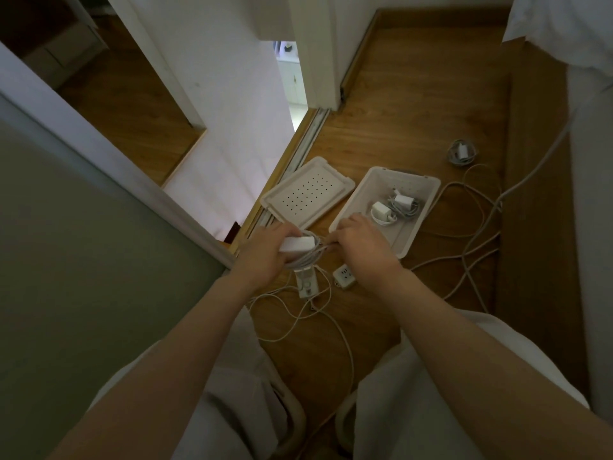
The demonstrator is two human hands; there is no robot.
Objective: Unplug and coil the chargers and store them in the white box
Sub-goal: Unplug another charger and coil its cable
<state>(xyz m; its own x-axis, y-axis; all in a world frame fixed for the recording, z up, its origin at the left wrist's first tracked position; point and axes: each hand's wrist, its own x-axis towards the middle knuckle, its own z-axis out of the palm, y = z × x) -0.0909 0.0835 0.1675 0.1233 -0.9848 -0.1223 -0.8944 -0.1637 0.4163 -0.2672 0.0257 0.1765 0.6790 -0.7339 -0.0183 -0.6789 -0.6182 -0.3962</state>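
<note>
Okay, left hand (265, 250) gripped a white charger brick (297, 244), fingers curled round it and the loops of its cable (310, 257). The right hand (361, 242) was just beside it, fingertips closed on the cable's loose end, presumably tucking the last turn so the coil would not spring apart. Both hands held the bundle above the floor, close to the near-left corner of the white box (406, 239), likely for a short drop in.

The box sat open on the floor, right of the hands, with two coiled chargers (381, 210) inside toward its far end. Its perforated lid (306, 194) lay to the left, against the sliding-door track (308, 134). A socket block (345, 276) lay under the hands, and loose cables (471, 227) trailed right and near. One more coiled charger (462, 152) lay far right, outside the box.

The wood floor (381, 127) ran between white walls, with a doorway far off and white bedding (564, 24) at the far right. Light was dim.
</note>
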